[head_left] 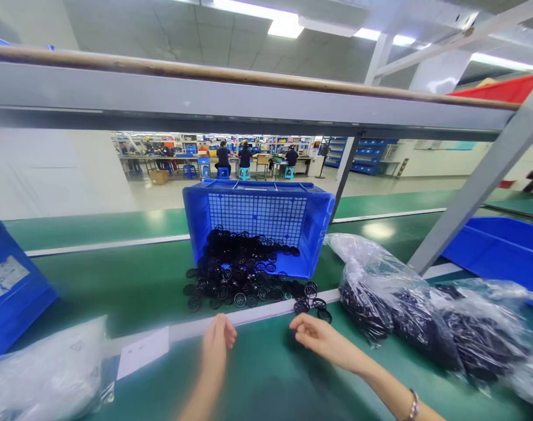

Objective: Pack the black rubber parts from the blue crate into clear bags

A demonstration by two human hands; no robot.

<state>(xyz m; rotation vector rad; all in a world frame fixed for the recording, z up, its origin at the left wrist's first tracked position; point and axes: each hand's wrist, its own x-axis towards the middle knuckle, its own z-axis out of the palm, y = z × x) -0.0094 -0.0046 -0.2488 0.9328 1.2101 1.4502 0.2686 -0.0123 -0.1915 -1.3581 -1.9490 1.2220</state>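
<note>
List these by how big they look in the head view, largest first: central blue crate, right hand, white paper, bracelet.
1. Central blue crate
2. Right hand and white paper, too alike to rank
3. Bracelet

Rings (244,257) are piled within and before the bin (321,228); filled bags (419,327) are placed right, paper (143,352) and another bag (51,368) near left.

Fluorescent lights (286,27) lit a grey panelled ceiling (174,35). A white wall (51,169) stood at left. Across the pale floor (161,194), long workbenches (138,156) and blue plastic stools (223,172) lined the far side, with a pedestal fan (324,150) and blue storage racks (366,156) farther right.
</note>
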